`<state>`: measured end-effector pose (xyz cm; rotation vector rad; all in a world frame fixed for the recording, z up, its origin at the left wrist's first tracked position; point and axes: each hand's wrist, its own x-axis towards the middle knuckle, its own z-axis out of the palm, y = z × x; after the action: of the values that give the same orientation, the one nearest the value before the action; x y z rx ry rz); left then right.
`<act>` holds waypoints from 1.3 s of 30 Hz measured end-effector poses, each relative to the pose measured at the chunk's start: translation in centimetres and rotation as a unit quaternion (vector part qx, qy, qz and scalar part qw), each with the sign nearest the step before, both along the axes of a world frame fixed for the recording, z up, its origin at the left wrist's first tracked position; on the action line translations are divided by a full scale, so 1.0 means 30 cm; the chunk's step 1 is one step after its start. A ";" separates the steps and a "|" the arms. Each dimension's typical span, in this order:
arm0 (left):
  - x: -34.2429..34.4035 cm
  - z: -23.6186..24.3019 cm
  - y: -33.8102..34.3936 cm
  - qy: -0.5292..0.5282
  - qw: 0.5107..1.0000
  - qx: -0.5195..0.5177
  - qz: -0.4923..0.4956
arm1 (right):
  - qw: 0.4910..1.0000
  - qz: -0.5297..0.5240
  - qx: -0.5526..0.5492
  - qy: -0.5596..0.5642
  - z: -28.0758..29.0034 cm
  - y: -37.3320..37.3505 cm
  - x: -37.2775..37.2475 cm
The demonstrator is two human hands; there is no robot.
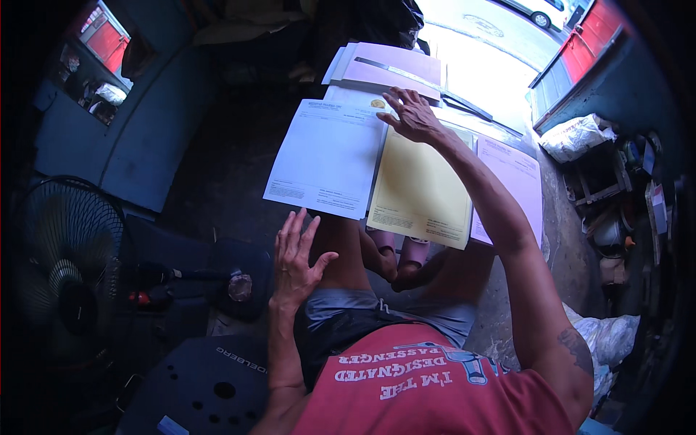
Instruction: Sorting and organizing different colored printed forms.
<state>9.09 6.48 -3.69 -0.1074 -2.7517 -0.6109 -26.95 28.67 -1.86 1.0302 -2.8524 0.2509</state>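
Note:
Three stacks or sheets of printed forms lie side by side before me: white forms point(326, 159) on the left, yellow forms point(420, 192) in the middle and pink forms point(516, 190) on the right. My right hand point(412, 116) reaches over the top of the yellow forms, fingers stretched and slightly spread; whether it touches the paper I cannot tell. Just below the near edge of the white forms, my left hand point(296, 250) is raised with its fingers apart and holds nothing. A small round gold-coloured thing point(378, 104) sits beside my right fingertips.
Behind the forms lies a pile of pink paper point(362, 69) with a metal ruler point(399, 73) across it. A dark flat strip point(467, 106) lies beside it. A fan point(65, 268) stands at left, a dark round-holed panel point(199, 384) below. White sacks point(576, 138) and clutter line the right.

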 end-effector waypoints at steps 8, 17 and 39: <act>0.138 -0.001 -0.005 -0.015 1.000 0.021 -0.007 | 0.989 -0.030 0.032 -0.141 -0.016 -0.136 -0.136; 0.106 -0.013 -0.021 0.041 0.976 0.210 0.036 | 0.958 0.063 -0.278 0.026 0.167 0.041 0.130; -0.111 -0.095 -0.269 0.155 0.954 -0.257 -0.024 | 0.973 0.078 -0.206 -0.068 0.048 0.112 0.971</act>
<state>5.77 -1.59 -6.53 -0.3567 -2.5311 0.1205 2.19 32.05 -0.43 1.1775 -2.6576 0.9132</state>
